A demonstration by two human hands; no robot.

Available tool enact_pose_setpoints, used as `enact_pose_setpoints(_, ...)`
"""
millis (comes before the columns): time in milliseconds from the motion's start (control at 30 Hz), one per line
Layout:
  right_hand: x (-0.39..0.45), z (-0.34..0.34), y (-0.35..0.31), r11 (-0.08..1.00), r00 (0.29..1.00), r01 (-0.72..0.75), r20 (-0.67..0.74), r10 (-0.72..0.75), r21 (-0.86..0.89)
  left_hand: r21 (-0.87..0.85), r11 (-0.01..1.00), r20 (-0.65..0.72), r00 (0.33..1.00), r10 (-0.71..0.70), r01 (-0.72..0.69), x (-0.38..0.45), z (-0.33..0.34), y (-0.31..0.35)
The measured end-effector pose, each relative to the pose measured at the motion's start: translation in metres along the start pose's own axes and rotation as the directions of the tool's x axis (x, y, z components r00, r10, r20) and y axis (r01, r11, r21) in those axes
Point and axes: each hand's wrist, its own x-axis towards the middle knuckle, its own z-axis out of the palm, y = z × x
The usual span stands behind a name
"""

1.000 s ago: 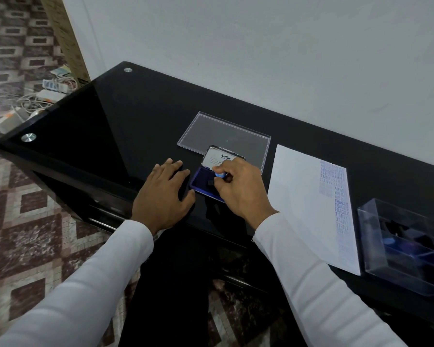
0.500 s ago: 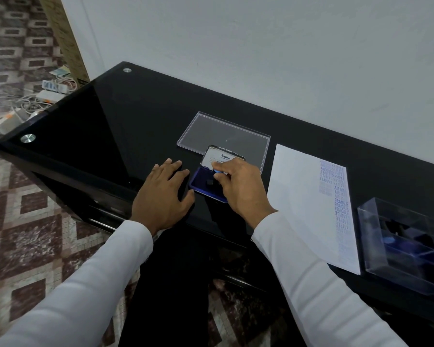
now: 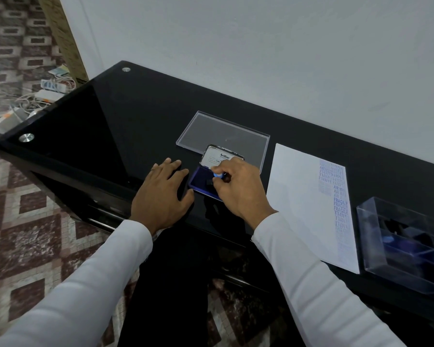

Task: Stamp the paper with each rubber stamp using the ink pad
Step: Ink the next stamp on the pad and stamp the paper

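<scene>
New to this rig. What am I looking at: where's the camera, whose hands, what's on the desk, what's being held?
There is no robot: a person wears one wide-angle camera on the head, looking down at their own hands. On the black glass desk lie an open ink pad, a clear flat lid, a paper with blue prints along its right edge, and a clear box with more stamps. The left hand rests flat beside the pad. The right hand pinches a small blue-topped rubber stamp over the pad.
</scene>
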Motion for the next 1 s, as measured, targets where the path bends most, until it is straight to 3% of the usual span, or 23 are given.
enact_pose_setpoints(1000,0.0014,0.0018,0.0021,1.000,1.000,0.013,-0.017,-0.013,-0.006,-0.004,1.000,0.001,1.000,0.002,-0.002,-0.0004,-0.0008,-0.0004)
